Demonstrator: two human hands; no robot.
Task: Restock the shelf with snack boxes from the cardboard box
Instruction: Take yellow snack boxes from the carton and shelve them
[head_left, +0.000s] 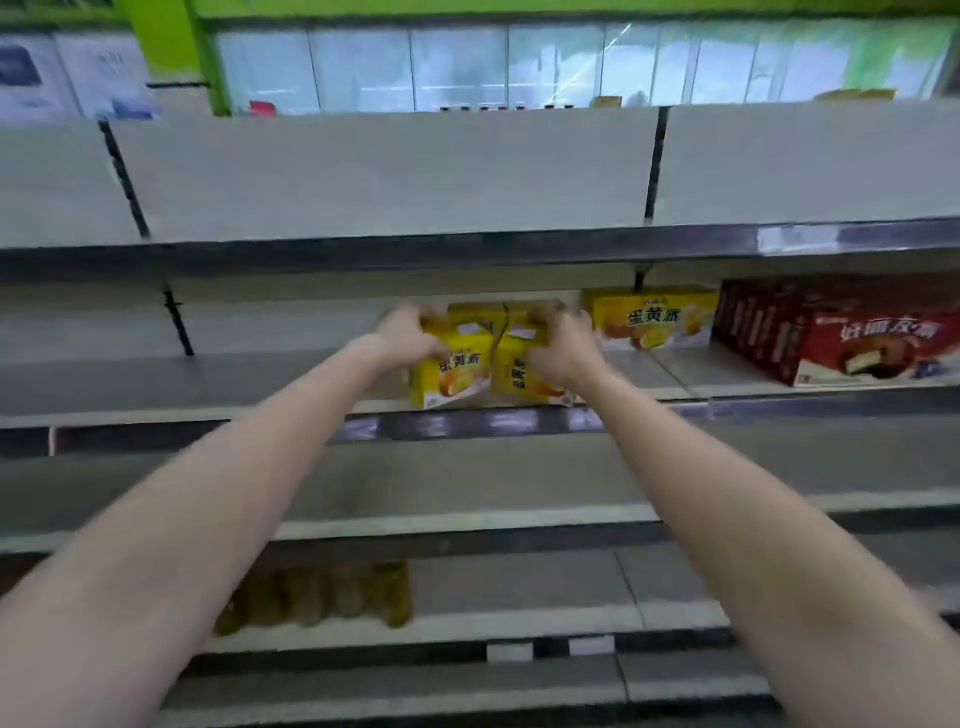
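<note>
In front of me stands the shelf (291, 379), a grey metal rack with several levels, and both my arms reach forward and up to its middle level, almost straight, the forearms bare. To the far right of my right hand sit the red snack boxes (852, 338), the biggest packs on this level, standing in a row. Between them and my right hand, just beside it, one yellow snack box (652, 319) stands upright further back on the level. Under my hands are two yellow boxes side by side at the front edge of the level, touching each other along the middle. My left hand (402, 332) grips the top of the left yellow box (452, 371), fingers curled over its upper edge. My right hand (563, 345) grips the right yellow box (522, 382) in the same way, fingers bent around its top corner, the back of the hand toward me. The picture is blurred, so I cannot tell whether the two boxes already rest fully on the shelf. Far below my left arm, on a lower level, stand some brownish packs (322, 597), too blurred to name.
</note>
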